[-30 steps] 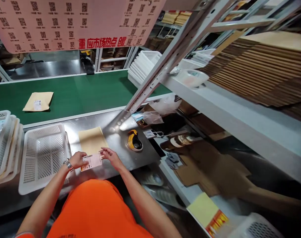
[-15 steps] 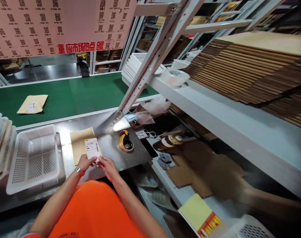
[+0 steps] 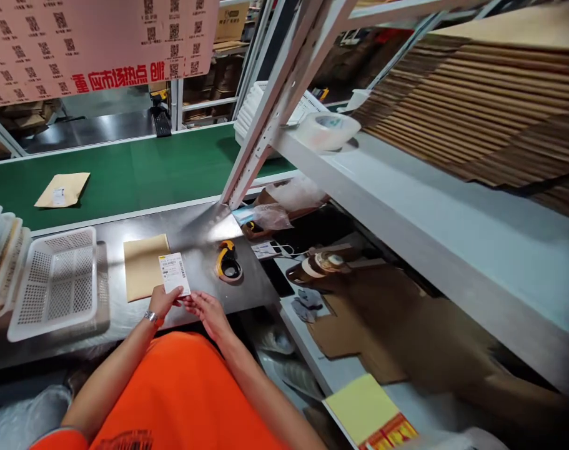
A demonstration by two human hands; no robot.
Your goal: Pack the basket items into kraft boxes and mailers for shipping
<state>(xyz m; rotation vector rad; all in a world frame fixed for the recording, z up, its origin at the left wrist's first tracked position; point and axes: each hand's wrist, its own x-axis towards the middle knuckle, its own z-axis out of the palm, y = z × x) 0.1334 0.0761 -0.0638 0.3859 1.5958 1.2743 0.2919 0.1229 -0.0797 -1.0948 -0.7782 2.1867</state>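
My left hand pinches the bottom edge of a white shipping label with a barcode, held upright over the metal worktable. My right hand sits beside it, fingertips curled at the label's lower right corner. Just behind the label a tan padded envelope lies flat on the table. A yellow and black tape dispenser rests to the right of the label.
A white perforated basket stands at the left, more baskets stacked beyond it. A green conveyor belt carries another tan envelope. Grey shelving at right holds flat cardboard and a tape roll.
The label was turned from lying sideways low between both hands to standing upright over the envelope. The camera view swung right and slightly up.
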